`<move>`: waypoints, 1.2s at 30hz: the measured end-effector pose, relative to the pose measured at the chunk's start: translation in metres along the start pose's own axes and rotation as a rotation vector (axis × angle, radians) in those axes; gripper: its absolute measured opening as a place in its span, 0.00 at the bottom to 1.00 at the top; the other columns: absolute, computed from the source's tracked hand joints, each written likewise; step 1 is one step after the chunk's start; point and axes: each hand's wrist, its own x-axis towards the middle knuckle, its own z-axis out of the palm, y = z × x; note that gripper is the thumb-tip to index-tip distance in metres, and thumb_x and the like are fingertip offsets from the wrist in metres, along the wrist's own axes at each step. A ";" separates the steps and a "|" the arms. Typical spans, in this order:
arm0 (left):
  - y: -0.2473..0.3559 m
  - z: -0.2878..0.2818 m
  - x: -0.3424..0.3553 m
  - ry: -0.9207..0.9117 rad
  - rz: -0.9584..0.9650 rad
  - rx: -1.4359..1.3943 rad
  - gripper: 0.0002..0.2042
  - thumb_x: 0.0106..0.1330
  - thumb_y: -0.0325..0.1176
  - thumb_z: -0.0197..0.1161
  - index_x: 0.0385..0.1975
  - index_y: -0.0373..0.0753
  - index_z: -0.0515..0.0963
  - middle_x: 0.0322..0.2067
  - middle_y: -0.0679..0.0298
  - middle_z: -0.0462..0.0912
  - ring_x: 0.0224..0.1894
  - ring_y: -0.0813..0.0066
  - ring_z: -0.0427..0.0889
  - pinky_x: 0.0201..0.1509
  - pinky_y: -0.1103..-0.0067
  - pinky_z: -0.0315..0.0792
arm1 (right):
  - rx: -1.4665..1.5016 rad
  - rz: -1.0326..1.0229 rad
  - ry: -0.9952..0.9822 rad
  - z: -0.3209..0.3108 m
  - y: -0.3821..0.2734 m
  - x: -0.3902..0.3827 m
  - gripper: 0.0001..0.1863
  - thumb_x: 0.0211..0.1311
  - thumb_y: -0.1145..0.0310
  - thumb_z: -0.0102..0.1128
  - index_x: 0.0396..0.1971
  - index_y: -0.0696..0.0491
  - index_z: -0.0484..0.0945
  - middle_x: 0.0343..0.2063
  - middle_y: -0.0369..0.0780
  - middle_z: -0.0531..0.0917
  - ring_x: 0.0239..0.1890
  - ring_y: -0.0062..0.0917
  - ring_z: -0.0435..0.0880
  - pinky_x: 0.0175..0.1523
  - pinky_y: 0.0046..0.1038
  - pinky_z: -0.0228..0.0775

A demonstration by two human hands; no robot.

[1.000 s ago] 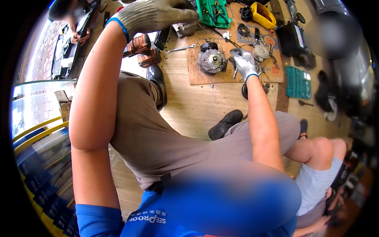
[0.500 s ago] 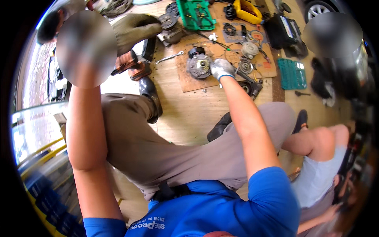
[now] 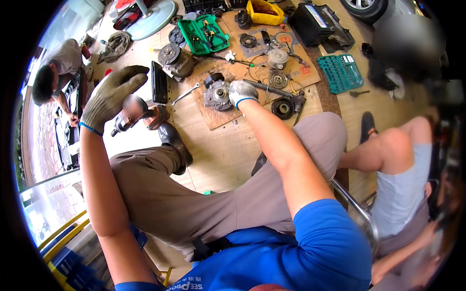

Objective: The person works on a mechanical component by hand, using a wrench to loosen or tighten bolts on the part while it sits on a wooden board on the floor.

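My right hand (image 3: 242, 91), in a pale knit glove with a blue cuff, is closed against the right side of a round grey metal compressor (image 3: 218, 95) with a hub at its centre. The compressor rests on a brown cardboard sheet (image 3: 212, 119), and a black round part (image 3: 214, 79) sits just behind it. Raised at the left, my left hand (image 3: 114, 92) wears a dirty knit glove. Its fingers stretch to the right and I see nothing in them. Below it a power driver (image 3: 154, 118) lies on the floor, partly hidden. A combination wrench (image 3: 186, 93) lies between my hands.
Another compressor (image 3: 175, 60) stands at the cardboard's left edge, near an open green case (image 3: 203, 35). Beyond are a yellow bin (image 3: 265, 13) and a black battery (image 3: 310, 23). A teal socket set (image 3: 340, 73) lies right. One person (image 3: 60, 68) crouches left; another sits at right.
My left hand has drawn back toward me and leftward, away from the compressor at the cardboard's left edge. The view has shifted; my right hand stays at the same compressor.
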 end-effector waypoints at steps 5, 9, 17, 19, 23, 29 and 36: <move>0.006 0.003 0.004 -0.037 -0.007 0.045 0.22 0.72 0.43 0.55 0.55 0.30 0.77 0.46 0.50 0.83 0.50 0.65 0.81 0.58 0.74 0.71 | 0.001 0.049 -0.018 0.004 -0.002 0.004 0.15 0.64 0.65 0.52 0.42 0.53 0.86 0.44 0.48 0.86 0.46 0.44 0.86 0.48 0.45 0.79; 0.001 0.003 0.001 -0.024 0.020 0.066 0.21 0.72 0.42 0.56 0.53 0.30 0.78 0.45 0.49 0.84 0.48 0.65 0.82 0.56 0.73 0.73 | 0.045 -0.010 0.000 -0.003 -0.004 -0.003 0.15 0.64 0.64 0.53 0.42 0.53 0.86 0.44 0.47 0.86 0.46 0.43 0.86 0.47 0.45 0.80; 0.005 0.005 0.004 -0.018 -0.001 0.007 0.21 0.71 0.42 0.57 0.53 0.31 0.78 0.43 0.51 0.84 0.45 0.67 0.82 0.55 0.74 0.73 | 0.014 0.080 0.016 0.004 -0.004 0.005 0.15 0.65 0.65 0.53 0.44 0.53 0.86 0.45 0.46 0.86 0.47 0.42 0.87 0.46 0.45 0.80; 0.004 0.005 0.003 -0.015 0.024 0.027 0.21 0.71 0.42 0.57 0.53 0.30 0.78 0.43 0.51 0.84 0.45 0.67 0.82 0.55 0.74 0.73 | 0.032 0.046 0.020 0.005 -0.003 0.005 0.15 0.64 0.65 0.54 0.44 0.53 0.86 0.44 0.47 0.86 0.47 0.42 0.87 0.46 0.45 0.80; -0.002 0.002 0.000 -0.013 0.018 0.034 0.21 0.71 0.43 0.57 0.53 0.30 0.78 0.44 0.51 0.84 0.46 0.67 0.82 0.55 0.74 0.73 | 0.033 0.009 -0.003 -0.005 -0.006 -0.002 0.14 0.63 0.66 0.54 0.42 0.53 0.86 0.43 0.48 0.87 0.46 0.43 0.87 0.45 0.44 0.80; 0.006 0.006 0.005 -0.019 -0.020 0.009 0.23 0.71 0.44 0.57 0.54 0.30 0.78 0.45 0.50 0.84 0.48 0.67 0.82 0.56 0.73 0.73 | -0.011 0.026 0.068 0.007 0.001 0.007 0.14 0.62 0.66 0.55 0.40 0.54 0.86 0.42 0.48 0.87 0.45 0.43 0.87 0.46 0.45 0.80; 0.001 0.001 0.001 -0.023 -0.031 0.033 0.23 0.71 0.44 0.57 0.54 0.30 0.77 0.46 0.49 0.84 0.49 0.64 0.82 0.58 0.73 0.72 | 0.010 -0.098 0.001 -0.012 0.014 0.022 0.15 0.63 0.69 0.52 0.44 0.53 0.85 0.46 0.46 0.86 0.49 0.42 0.85 0.52 0.41 0.78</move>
